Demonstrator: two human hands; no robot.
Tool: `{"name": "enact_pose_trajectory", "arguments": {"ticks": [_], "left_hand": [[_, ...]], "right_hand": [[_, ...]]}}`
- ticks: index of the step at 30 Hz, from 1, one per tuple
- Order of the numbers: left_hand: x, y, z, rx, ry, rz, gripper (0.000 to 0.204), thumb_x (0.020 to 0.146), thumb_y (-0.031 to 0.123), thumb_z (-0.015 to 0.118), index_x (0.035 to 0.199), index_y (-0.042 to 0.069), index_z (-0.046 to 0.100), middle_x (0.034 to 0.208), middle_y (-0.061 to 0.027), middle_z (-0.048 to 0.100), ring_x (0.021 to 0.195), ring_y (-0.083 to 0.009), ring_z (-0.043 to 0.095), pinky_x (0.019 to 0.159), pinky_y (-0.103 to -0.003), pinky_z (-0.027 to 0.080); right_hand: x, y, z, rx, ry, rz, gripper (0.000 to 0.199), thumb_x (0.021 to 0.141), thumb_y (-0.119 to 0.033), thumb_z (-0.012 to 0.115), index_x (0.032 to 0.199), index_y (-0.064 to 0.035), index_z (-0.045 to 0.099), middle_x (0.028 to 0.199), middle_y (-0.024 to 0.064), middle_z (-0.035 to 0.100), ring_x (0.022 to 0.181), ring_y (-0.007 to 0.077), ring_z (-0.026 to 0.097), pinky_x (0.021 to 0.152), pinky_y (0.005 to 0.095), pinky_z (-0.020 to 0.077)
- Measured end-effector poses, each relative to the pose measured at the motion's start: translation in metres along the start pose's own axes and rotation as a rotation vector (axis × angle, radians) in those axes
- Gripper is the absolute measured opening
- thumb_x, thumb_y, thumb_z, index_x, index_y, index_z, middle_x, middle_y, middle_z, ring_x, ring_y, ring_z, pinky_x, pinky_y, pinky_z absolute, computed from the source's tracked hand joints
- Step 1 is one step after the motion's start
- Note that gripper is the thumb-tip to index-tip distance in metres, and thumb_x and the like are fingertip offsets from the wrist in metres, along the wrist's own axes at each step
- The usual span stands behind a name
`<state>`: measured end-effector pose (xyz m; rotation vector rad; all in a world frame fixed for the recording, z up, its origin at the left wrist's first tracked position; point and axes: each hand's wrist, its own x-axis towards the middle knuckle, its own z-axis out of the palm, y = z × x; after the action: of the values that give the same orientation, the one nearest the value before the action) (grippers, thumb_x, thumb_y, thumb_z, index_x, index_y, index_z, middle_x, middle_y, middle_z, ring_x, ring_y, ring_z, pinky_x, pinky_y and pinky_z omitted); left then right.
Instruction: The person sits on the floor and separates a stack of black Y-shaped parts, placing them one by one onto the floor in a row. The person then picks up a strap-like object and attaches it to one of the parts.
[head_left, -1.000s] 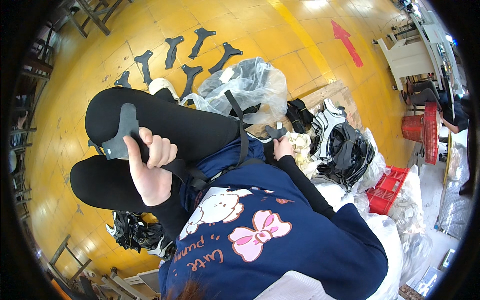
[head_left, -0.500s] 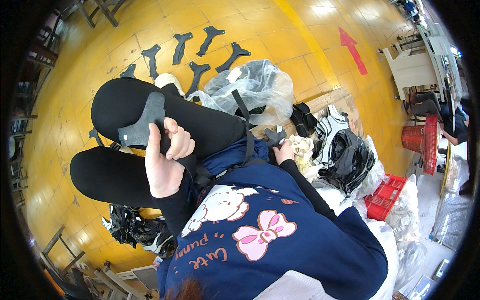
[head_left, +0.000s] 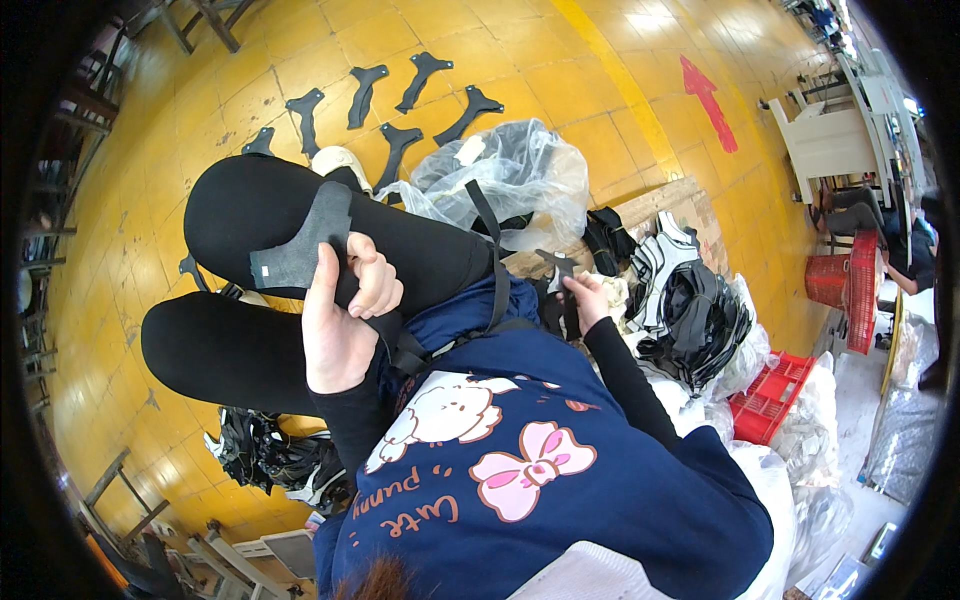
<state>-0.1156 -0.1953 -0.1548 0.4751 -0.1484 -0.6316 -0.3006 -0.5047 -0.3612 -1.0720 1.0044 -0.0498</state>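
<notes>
My left hand is closed on a dark grey fabric piece with a flared end and a small white tag, held up over my legs. Its thumb lies on the front of the piece. At my right side, my right hand pinches a smaller dark piece with a light patch, beside a cream fabric bundle. Part of that piece is hidden by the fingers. Several similar dark Y-shaped pieces lie spread on the yellow floor beyond my knees.
A clear plastic bag sits beyond my lap. To the right are black-and-white bundles near a cardboard sheet and a red crate. More black bundles lie left of my legs. A person sits at far right.
My left hand has shifted slightly right with the fabric piece. My right hand has lifted and moved a little right, raising the dark piece into clearer view.
</notes>
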Motion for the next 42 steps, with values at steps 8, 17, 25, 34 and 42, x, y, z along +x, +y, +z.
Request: {"name": "enact_pose_trajectory", "arguments": {"ticks": [8,17,25,34,42], "left_hand": [[0.017,-0.016,0.003,0.025,0.018,-0.034,0.074,0.089,0.039,0.057,0.146,0.01,0.019,0.141,-0.0232,0.034,0.127,-0.0317,0.04,0.102,-0.038,0.036],[0.02,-0.005,0.018,-0.272,-0.154,0.018,0.082,0.084,0.048,0.059,0.142,0.004,0.023,0.147,-0.0201,0.026,0.135,-0.0287,0.031,0.109,-0.042,0.03],[0.009,0.009,0.023,-0.119,-0.069,0.056,0.1,0.076,0.061,0.061,0.144,0.003,0.016,0.146,-0.0286,0.019,0.136,-0.0396,0.023,0.111,-0.049,0.024],[0.013,0.027,0.023,-0.012,-0.106,0.098,0.098,0.078,0.063,0.057,0.144,0.003,0.016,0.145,-0.0311,0.02,0.135,-0.0406,0.024,0.111,-0.049,0.024],[0.015,0.033,0.023,-0.203,-0.195,0.093,0.078,0.087,0.058,0.049,0.143,0.01,0.024,0.135,-0.0172,0.042,0.114,-0.0261,0.047,0.096,-0.041,0.038]], "right_hand": [[-0.093,-0.149,0.135,0.165,-0.371,-0.3,0.019,0.089,-0.002,0.054,0.108,-0.0015,0.056,0.089,0.006,0.064,0.074,0.0169,0.065,0.067,0.027,0.0543],[-0.149,-0.166,0.223,-0.402,-0.479,-0.727,0.018,0.079,0.002,0.069,0.096,0.0051,0.065,0.082,0.0039,0.065,0.068,0.0068,0.059,0.064,0.0198,0.0466],[-0.158,-0.17,0.23,-0.468,-0.533,-0.767,0.016,0.08,0.002,0.067,0.095,0.0052,0.064,0.08,0.0046,0.064,0.068,0.0068,0.058,0.062,0.02,0.046],[-0.165,-0.183,0.24,-0.429,-0.602,-0.759,0.016,0.081,0.003,0.065,0.097,0.0057,0.064,0.086,0.0066,0.064,0.076,0.0087,0.058,0.068,0.0203,0.0462],[-0.146,-0.193,0.225,-0.309,-0.414,-0.75,0.016,0.084,0.0,0.064,0.1,0.0035,0.063,0.091,0.0025,0.063,0.081,0.0078,0.057,0.072,0.0207,0.0458]]}}
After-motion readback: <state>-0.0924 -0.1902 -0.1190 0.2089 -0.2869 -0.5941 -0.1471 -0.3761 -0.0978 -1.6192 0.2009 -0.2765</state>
